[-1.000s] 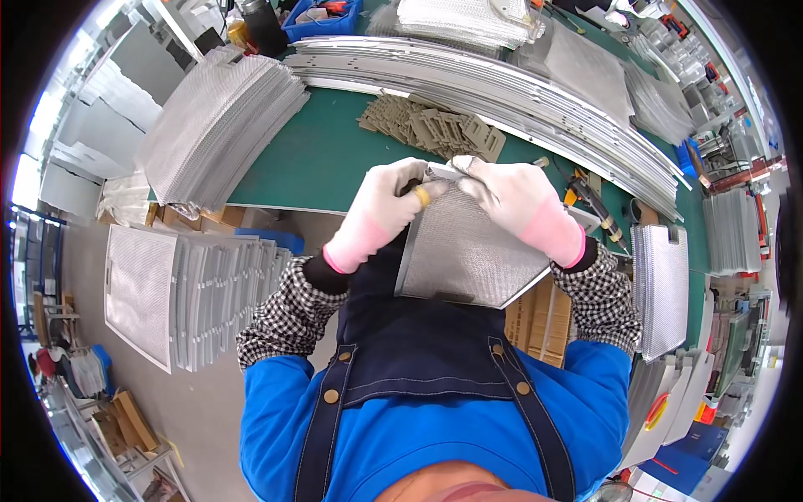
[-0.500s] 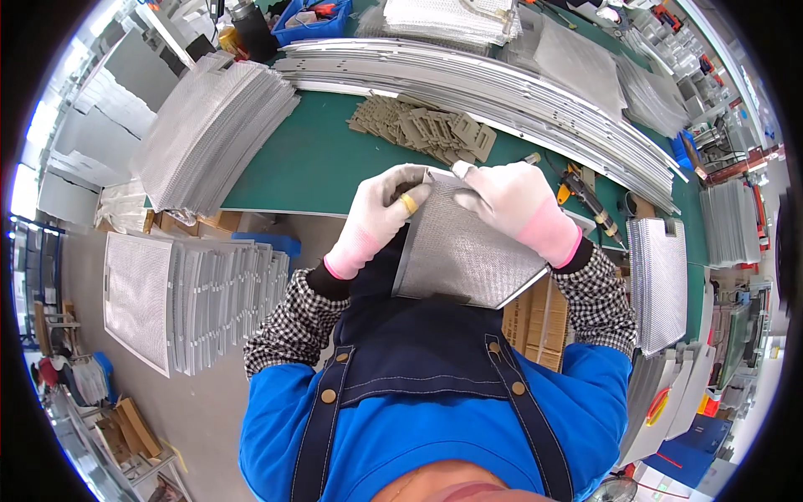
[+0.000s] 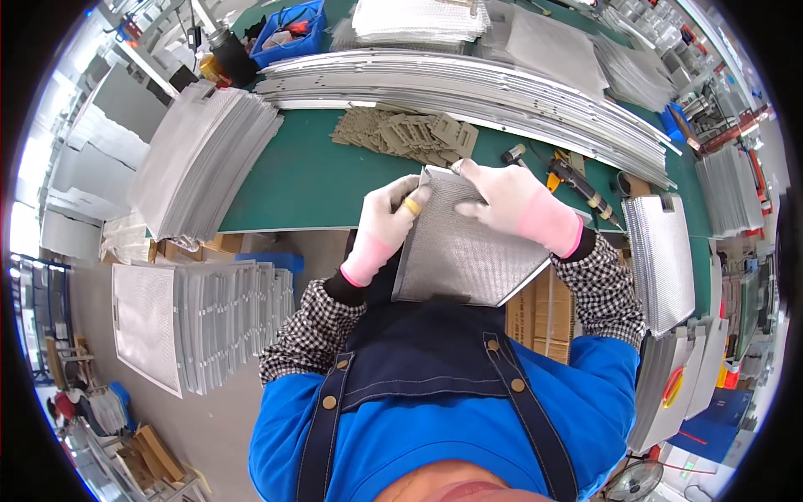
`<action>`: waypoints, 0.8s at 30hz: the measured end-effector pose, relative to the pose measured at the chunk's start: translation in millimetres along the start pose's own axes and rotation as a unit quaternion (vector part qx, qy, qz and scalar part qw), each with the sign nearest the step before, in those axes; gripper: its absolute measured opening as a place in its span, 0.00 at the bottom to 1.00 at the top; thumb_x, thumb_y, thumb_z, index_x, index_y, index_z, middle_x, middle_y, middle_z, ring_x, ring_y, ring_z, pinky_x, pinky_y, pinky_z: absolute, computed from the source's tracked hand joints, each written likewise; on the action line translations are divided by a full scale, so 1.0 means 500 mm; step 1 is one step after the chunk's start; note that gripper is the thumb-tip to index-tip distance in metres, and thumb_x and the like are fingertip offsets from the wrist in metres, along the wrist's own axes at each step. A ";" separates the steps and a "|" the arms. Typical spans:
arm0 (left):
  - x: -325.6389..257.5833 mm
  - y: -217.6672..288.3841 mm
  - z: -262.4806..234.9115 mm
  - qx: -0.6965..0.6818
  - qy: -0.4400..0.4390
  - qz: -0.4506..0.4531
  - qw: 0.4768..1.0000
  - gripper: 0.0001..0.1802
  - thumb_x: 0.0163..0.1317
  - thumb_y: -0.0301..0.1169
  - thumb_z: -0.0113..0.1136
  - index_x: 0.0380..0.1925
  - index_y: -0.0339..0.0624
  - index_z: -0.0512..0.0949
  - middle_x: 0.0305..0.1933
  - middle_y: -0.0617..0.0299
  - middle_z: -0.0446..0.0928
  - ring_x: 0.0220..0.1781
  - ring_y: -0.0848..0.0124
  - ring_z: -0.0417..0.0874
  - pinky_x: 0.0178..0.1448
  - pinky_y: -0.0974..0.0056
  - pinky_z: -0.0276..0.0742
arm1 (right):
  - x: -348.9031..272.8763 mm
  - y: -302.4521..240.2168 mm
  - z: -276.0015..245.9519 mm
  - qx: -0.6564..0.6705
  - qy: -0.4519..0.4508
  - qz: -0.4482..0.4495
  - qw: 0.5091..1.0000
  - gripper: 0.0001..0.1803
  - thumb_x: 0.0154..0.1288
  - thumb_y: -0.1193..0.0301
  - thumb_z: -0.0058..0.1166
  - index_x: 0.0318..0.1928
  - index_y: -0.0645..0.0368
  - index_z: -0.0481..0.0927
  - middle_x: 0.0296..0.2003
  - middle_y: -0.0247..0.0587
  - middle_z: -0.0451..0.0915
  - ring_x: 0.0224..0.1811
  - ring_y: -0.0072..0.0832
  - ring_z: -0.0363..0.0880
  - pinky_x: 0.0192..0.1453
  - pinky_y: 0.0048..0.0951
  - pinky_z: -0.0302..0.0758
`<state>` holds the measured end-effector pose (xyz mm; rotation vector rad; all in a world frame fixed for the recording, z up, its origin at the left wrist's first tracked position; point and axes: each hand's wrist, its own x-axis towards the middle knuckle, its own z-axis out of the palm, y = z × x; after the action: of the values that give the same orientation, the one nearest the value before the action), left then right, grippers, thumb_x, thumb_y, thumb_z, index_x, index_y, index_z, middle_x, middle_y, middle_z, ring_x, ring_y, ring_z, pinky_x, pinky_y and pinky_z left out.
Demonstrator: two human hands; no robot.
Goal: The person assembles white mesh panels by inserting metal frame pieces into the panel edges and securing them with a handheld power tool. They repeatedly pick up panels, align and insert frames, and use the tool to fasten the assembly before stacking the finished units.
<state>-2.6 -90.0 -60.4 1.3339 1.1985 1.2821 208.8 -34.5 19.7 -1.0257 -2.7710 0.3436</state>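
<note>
A framed metal mesh filter panel (image 3: 473,251) is held tilted in front of my apron, its lower edge against the apron. My left hand (image 3: 386,224), in a white glove with a pink cuff and a yellow band on one finger, is closed on the panel's upper left corner. My right hand (image 3: 506,199), gloved the same way, grips the top edge, with one finger over the rim and another against the mesh. Just beyond the panel, a pile of grey-beige slotted plastic pieces (image 3: 406,135) lies on the green bench (image 3: 293,171).
Mesh sheets (image 3: 201,163) are stacked at the bench's left. Framed panels (image 3: 149,326) stand in a row below them. Long metal strips (image 3: 468,79) cross the far side. A power screwdriver (image 3: 581,186) and a hammer (image 3: 513,154) lie to the right, near more mesh panels (image 3: 661,263).
My left fingers have slid slightly down the panel's left edge, leaving the corner tip more exposed. My right hand keeps much the same grip. The whole view has shifted slightly.
</note>
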 end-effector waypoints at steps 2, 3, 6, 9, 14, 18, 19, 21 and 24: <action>0.002 0.011 0.034 -0.050 0.033 -0.009 0.998 0.17 0.71 0.34 0.62 0.50 0.29 0.80 0.37 0.67 0.82 0.37 0.84 0.74 0.40 0.74 0.72 | -0.005 0.005 -0.006 -0.002 -0.022 0.026 0.999 0.25 0.66 0.59 0.59 0.57 0.60 0.69 0.33 0.54 0.83 0.37 0.51 0.85 0.40 0.46 0.81; 0.009 0.017 0.046 -0.053 0.050 -0.003 0.997 0.18 0.71 0.34 0.62 0.51 0.29 0.80 0.38 0.66 0.83 0.37 0.84 0.75 0.41 0.73 0.73 | -0.002 0.009 -0.009 -0.010 -0.016 0.025 0.999 0.25 0.66 0.60 0.59 0.56 0.60 0.69 0.33 0.56 0.83 0.37 0.52 0.85 0.40 0.46 0.81; 0.049 0.093 0.042 0.036 0.122 0.107 0.986 0.16 0.70 0.33 0.63 0.49 0.30 0.82 0.38 0.63 0.85 0.37 0.81 0.78 0.42 0.72 0.75 | 0.019 0.014 -0.032 0.032 0.123 -0.027 0.992 0.24 0.67 0.60 0.58 0.56 0.62 0.70 0.35 0.58 0.83 0.39 0.54 0.84 0.40 0.45 0.81; 0.092 0.314 -0.040 0.343 0.012 0.212 0.915 0.18 0.69 0.34 0.61 0.50 0.30 0.82 0.36 0.51 0.84 0.37 0.77 0.82 0.44 0.69 0.77 | 0.055 -0.029 -0.057 0.238 0.269 0.008 0.933 0.23 0.68 0.62 0.59 0.56 0.63 0.71 0.36 0.60 0.82 0.42 0.56 0.83 0.41 0.42 0.80; 0.173 0.364 -0.065 0.445 -0.145 0.375 0.800 0.12 0.63 0.28 0.60 0.45 0.37 0.83 0.47 0.51 0.85 0.50 0.59 0.88 0.56 0.62 0.81 | 0.136 -0.034 0.082 0.492 0.444 -0.004 0.749 0.24 0.63 0.65 0.67 0.54 0.63 0.75 0.34 0.37 0.80 0.34 0.20 0.76 0.43 0.27 0.76; 0.181 0.195 -0.060 0.570 -0.035 0.377 0.729 0.16 0.63 0.37 0.62 0.51 0.52 0.82 0.38 0.61 0.82 0.44 0.62 0.83 0.56 0.60 0.76 | 0.129 -0.003 0.189 0.432 0.375 0.091 0.815 0.19 0.64 0.67 0.65 0.52 0.62 0.78 0.40 0.44 0.83 0.41 0.29 0.83 0.49 0.30 0.78; 0.180 0.170 -0.046 0.555 0.044 0.428 0.712 0.23 0.60 0.43 0.65 0.54 0.50 0.79 0.38 0.61 0.79 0.47 0.60 0.79 0.59 0.53 0.70 | 0.112 0.012 0.171 0.414 0.344 0.079 0.839 0.19 0.64 0.68 0.65 0.51 0.62 0.78 0.41 0.45 0.84 0.42 0.34 0.84 0.50 0.32 0.79; 0.158 0.153 0.011 0.536 0.155 0.420 0.716 0.24 0.51 0.43 0.71 0.47 0.46 0.79 0.37 0.61 0.76 0.46 0.57 0.77 0.59 0.47 0.68 | 0.074 0.095 0.148 0.191 0.325 -0.019 0.926 0.18 0.64 0.66 0.62 0.51 0.61 0.78 0.41 0.47 0.84 0.44 0.42 0.85 0.48 0.38 0.81; 0.142 0.123 0.044 0.500 0.223 0.391 0.740 0.26 0.45 0.46 0.74 0.40 0.44 0.77 0.35 0.60 0.73 0.44 0.54 0.74 0.59 0.44 0.66 | 0.006 0.193 0.116 -0.044 0.213 0.230 0.948 0.19 0.65 0.59 0.57 0.48 0.60 0.79 0.40 0.49 0.83 0.45 0.45 0.84 0.47 0.44 0.81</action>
<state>22.0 -26.5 8.3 2.6278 1.9073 1.6466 252.6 29.7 -62.1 -1.5574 -2.1632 0.0397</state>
